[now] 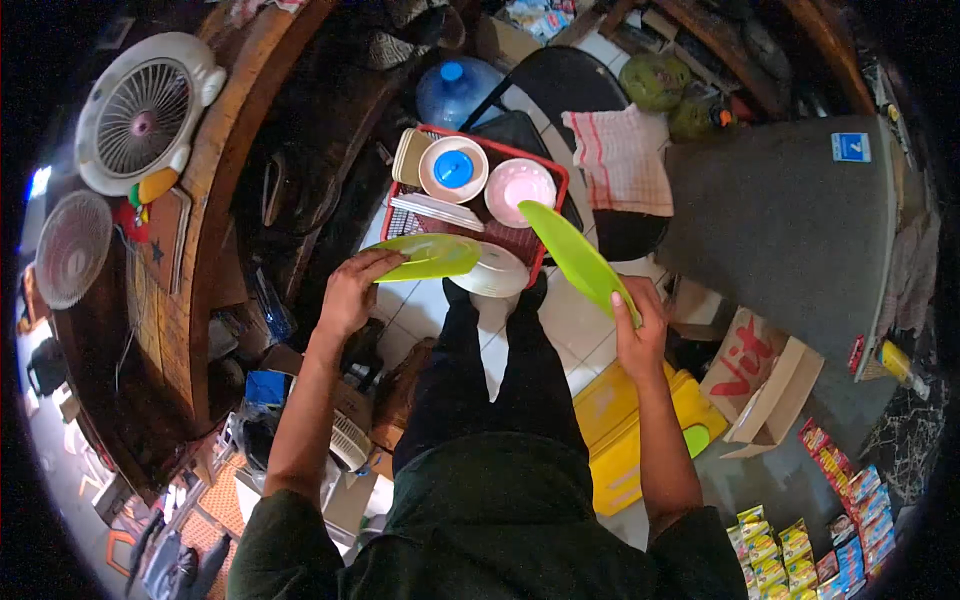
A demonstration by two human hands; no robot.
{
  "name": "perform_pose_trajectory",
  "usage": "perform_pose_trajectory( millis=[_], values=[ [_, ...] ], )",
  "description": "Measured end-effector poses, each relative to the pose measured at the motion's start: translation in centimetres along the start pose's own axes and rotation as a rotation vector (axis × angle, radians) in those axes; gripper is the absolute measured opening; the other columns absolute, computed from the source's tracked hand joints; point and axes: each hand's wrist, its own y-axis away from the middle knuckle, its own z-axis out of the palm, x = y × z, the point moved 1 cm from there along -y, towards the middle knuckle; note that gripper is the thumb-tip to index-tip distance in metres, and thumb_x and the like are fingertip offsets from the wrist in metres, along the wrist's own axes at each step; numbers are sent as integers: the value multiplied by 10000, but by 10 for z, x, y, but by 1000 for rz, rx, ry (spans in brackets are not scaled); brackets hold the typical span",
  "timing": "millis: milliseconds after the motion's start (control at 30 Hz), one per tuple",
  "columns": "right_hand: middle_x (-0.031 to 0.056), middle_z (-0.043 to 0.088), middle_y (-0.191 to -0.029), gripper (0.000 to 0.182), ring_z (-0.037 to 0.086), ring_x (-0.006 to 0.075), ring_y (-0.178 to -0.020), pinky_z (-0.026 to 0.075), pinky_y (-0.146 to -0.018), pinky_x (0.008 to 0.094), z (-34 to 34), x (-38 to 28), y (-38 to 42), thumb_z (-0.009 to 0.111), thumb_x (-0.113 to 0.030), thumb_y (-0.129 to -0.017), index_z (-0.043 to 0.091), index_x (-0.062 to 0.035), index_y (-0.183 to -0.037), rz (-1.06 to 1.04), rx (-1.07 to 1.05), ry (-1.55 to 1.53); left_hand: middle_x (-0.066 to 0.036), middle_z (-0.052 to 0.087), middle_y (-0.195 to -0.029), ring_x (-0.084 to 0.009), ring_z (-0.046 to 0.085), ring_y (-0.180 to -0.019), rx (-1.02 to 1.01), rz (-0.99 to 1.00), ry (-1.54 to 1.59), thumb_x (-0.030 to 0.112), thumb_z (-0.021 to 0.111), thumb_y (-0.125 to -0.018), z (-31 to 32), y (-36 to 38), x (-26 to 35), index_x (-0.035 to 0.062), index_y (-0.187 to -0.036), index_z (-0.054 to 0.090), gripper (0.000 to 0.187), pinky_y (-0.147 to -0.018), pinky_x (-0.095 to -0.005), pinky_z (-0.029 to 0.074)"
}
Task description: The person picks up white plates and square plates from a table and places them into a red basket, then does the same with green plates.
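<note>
My left hand [348,292] is closed on the edge of a lime-green plate [437,258], tilted nearly edge-on. My right hand [643,318] grips a second lime-green plate [568,248], which slants up and to the left. Both plates are held apart at the near side of a red basket [561,200]. Inside it are a pale bowl [478,182] with a round blue item [454,169] in it, a pink bowl [520,192], and white plates [437,210] leaning on edge. Stacked white dishes [494,272] at the basket's near end are partly hidden by the left plate.
A blue water jug [452,92] stands behind the basket. On the right are a checked cloth [622,158] over a dark chair, a grey tabletop [775,215], an open cardboard box [765,385] and a yellow container [625,440]. A fan [142,122] sits on the left.
</note>
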Motion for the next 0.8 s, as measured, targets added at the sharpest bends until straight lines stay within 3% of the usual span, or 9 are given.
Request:
perform_pose_trajectory(
  millis=[167, 300, 600, 800],
  values=[
    [99, 616, -1008, 395, 629, 288, -926, 532, -777, 379, 42, 1, 13, 609, 25, -743, 685, -110, -1106, -57, -76, 156, -71, 661, -1158, -292, 606, -1109, -103, 112, -78, -102, 529, -688, 24, -14, -45, 169, -1166, 673, 568, -966, -413, 488],
    [85, 609, -1001, 439, 624, 285, -909, 529, -756, 384, 77, -9, 14, 596, -2, -713, 692, -165, -1110, -123, -135, 271, -67, 659, -1166, -290, 596, -1124, -142, 141, -39, -95, 533, -690, 37, -20, -76, 191, -1174, 670, 579, -975, -415, 486],
    [68, 584, -1066, 514, 590, 273, -993, 506, -841, 415, 157, -11, -10, 608, -38, -716, 635, -213, -1198, -190, -321, 498, -53, 645, -1209, -292, 577, -1157, -151, 175, 52, -76, 538, -705, 73, -29, -118, 180, -1161, 676, 542, -1004, -427, 467],
    [57, 574, -1094, 463, 574, 278, -1036, 493, -880, 421, 197, -5, -30, 594, -60, -762, 614, -192, -1205, -165, -399, 523, -103, 612, -1184, -316, 566, -1151, -73, 272, 243, -103, 609, -644, 110, -27, -149, 100, -1062, 692, 472, -1066, -424, 417]
  ],
)
